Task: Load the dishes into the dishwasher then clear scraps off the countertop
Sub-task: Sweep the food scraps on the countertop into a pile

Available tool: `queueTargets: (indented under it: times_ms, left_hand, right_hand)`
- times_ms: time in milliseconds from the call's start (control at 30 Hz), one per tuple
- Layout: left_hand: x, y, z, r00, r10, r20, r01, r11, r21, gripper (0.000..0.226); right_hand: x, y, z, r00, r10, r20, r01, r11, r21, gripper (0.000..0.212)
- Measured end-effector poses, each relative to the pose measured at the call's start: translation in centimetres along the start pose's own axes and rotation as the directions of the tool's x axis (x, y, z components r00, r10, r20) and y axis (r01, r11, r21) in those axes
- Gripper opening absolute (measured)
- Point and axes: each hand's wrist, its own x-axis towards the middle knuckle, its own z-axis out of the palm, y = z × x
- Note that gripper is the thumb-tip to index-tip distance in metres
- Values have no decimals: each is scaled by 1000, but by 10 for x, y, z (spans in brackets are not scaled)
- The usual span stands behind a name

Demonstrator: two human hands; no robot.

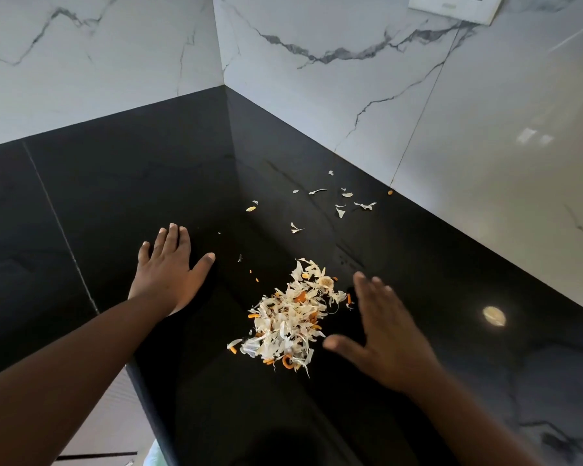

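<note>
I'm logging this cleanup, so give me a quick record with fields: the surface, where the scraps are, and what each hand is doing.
surface: black counter in a corner of marble walls
pile: garlic skins and orange bits, between the hands
strays: loose skins farther back, near the right wall
left hand: flat on the counter, fingers straight, left of the pile, apart from it
right hand: open, blurred, just right of the pile; contact with it unclear
dishes: none in view
</note>
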Motion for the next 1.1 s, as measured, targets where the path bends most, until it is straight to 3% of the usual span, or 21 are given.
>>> queueTargets:
  times_ms: [233, 300, 367, 433, 500, 600, 733, 833, 967, 1100]
  left_hand:
    - [0, 0, 0, 1000, 1, 7, -1, 1000, 10, 79]
    - [-1, 0, -1, 1000, 1, 5, -1, 1000, 7, 79]
    - [0, 0, -1, 1000, 0, 6, 0, 1000, -2, 79]
    - [1, 0, -2, 1000, 0, 9, 0, 1000, -8, 79]
    - [1, 0, -1, 1000, 2, 10, -1, 1000, -8, 78]
    - [0, 0, 0, 1000, 0, 16, 0, 1000, -8, 78]
    - [0, 0, -1, 1000, 0, 19, 0, 1000, -8, 78]
    - [0, 0, -1, 1000, -3, 25, 3, 1000, -12, 78]
    - [0, 0, -2, 1000, -4, 20, 5, 1000, -8, 79]
    - [1, 0, -2, 1000, -3, 15, 3, 1000, -14, 79]
  right_hand:
    - [17, -76, 29, 996, 8, -91, -5, 999, 36, 121]
    - [21, -77, 26, 993, 39, -113, -12, 973, 230, 117]
    - [27, -69, 16, 982, 110, -153, -13, 849, 528, 112]
    - [44, -45, 1, 950, 200, -240, -4, 775, 632, 106]
    - [74, -7, -17, 914, 250, -319, -19, 813, 583, 102]
    - [120, 49, -39, 917, 250, -310, -76, 874, 481, 106]
    - [168, 76, -37, 952, 193, -238, -170, 979, 113, 115]
    - [200, 74, -38, 923, 251, -291, -231, 968, 102, 123]
    - [225, 72, -43, 877, 312, -365, -321, 946, 37, 112]
    - [231, 72, -46, 856, 357, -373, -347, 933, 95, 107]
